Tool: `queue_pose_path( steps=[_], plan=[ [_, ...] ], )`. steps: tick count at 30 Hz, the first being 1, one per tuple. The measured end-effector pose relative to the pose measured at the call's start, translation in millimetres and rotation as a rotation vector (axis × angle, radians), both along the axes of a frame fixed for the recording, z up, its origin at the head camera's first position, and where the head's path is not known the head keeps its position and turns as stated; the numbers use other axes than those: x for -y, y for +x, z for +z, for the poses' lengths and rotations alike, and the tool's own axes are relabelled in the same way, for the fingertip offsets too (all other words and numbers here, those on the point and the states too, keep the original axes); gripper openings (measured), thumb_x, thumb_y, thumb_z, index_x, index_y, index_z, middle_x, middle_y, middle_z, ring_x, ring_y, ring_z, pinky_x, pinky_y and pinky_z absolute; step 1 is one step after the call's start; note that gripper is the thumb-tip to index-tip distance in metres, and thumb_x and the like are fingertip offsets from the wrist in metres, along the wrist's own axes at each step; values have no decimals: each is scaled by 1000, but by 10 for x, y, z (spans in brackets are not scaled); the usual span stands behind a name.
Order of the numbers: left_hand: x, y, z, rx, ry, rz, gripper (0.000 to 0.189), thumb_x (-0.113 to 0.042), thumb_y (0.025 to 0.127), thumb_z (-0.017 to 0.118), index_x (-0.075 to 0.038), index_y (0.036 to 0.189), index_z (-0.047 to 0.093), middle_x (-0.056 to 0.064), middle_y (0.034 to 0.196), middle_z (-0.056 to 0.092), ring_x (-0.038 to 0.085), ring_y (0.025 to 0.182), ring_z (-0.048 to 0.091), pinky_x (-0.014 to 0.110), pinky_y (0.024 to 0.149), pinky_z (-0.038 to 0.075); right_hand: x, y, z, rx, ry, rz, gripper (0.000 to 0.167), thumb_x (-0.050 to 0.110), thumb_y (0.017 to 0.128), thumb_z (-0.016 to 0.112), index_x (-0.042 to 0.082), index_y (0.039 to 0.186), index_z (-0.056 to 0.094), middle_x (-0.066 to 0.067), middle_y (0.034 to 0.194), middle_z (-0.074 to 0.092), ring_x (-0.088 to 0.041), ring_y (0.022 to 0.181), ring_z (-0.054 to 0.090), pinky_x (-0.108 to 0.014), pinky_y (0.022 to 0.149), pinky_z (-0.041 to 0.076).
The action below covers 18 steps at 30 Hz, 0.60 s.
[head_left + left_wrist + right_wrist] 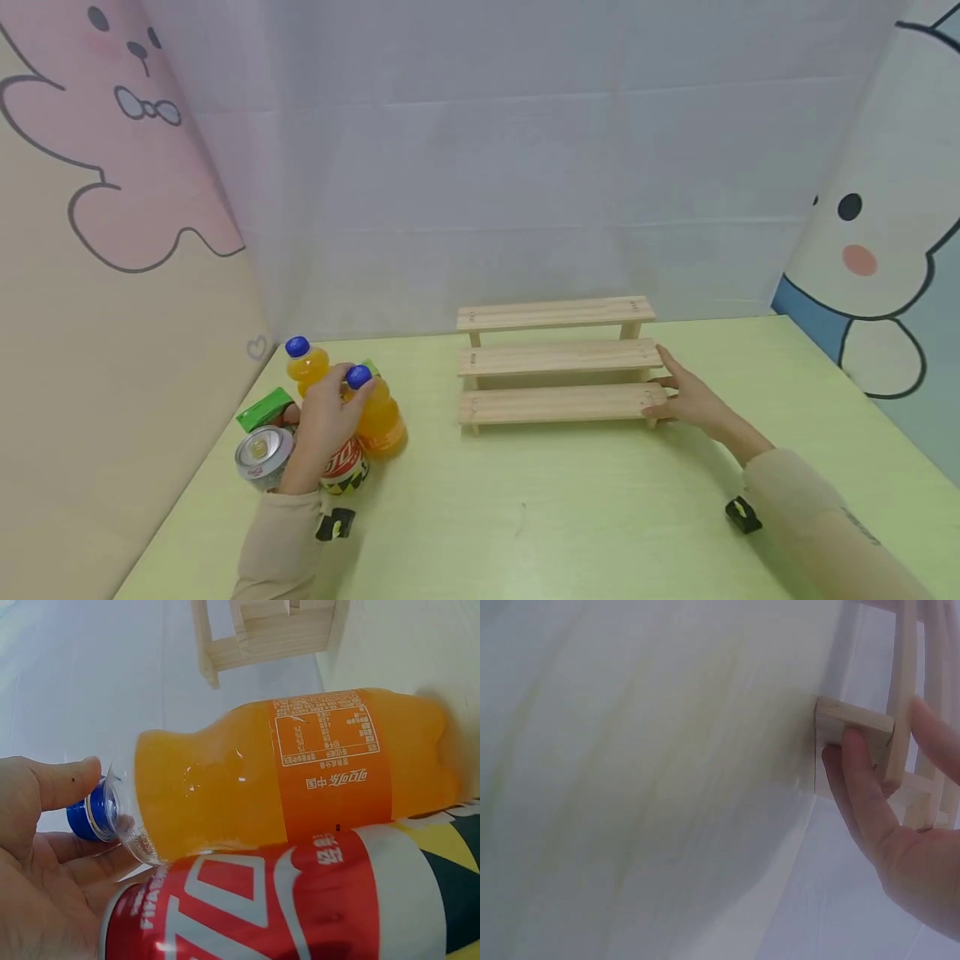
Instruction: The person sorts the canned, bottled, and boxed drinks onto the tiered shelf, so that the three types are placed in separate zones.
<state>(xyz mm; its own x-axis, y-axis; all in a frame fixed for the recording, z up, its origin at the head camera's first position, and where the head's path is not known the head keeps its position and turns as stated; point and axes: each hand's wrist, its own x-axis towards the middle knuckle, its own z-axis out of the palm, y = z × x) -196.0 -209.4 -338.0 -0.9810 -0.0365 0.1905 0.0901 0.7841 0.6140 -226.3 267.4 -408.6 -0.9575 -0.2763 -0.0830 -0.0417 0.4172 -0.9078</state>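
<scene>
Working over a smooth, pale green tabletop backed by a creased, pale lilac cloth. With the left hand, pinching the blue screw cap of a clear plastic bottle filled with orange drink between thumb and fingers; holding it nearly upright right below those fingertips, near a red, white and yellow-and-black metal can under the left wrist. Cannot tell whether bearing on the table or hanging just clear. With the right hand, straddling the near end of a three-tiered rack of pale, bare wood, pressing fingertips below the lowest plank and placing the thumb above. Gripping so high, probably risking a swing at the base; better lifting slowly and straight, clearing the can first, and minding a second blue-capped orange bottle just beyond the left hand. Perhaps pressing only lightly on the right, steadying rather than shoving.
</scene>
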Motion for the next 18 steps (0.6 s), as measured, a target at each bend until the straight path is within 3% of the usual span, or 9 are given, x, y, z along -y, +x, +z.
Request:
queue_pose_path(
  steps=[12,18],
  plan=[
    [-156,4,160,-108,39,-21,39,-27,93,51,2,119,47,23,115,56,39,106,50,50,87,45,5,7,13,9,-10,-7,106,-3,78,67,10,143,-17,-46,129,23,-52,105,47,-40,71,53],
    [-260,-26,197,-228,53,-60,32,-21,92,55,4,113,51,22,108,58,37,99,54,47,78,50,2,-1,-8,9,-25,-3,106,-4,78,66,11,143,-17,-46,129,22,-50,103,49,-40,70,53]
  ],
)
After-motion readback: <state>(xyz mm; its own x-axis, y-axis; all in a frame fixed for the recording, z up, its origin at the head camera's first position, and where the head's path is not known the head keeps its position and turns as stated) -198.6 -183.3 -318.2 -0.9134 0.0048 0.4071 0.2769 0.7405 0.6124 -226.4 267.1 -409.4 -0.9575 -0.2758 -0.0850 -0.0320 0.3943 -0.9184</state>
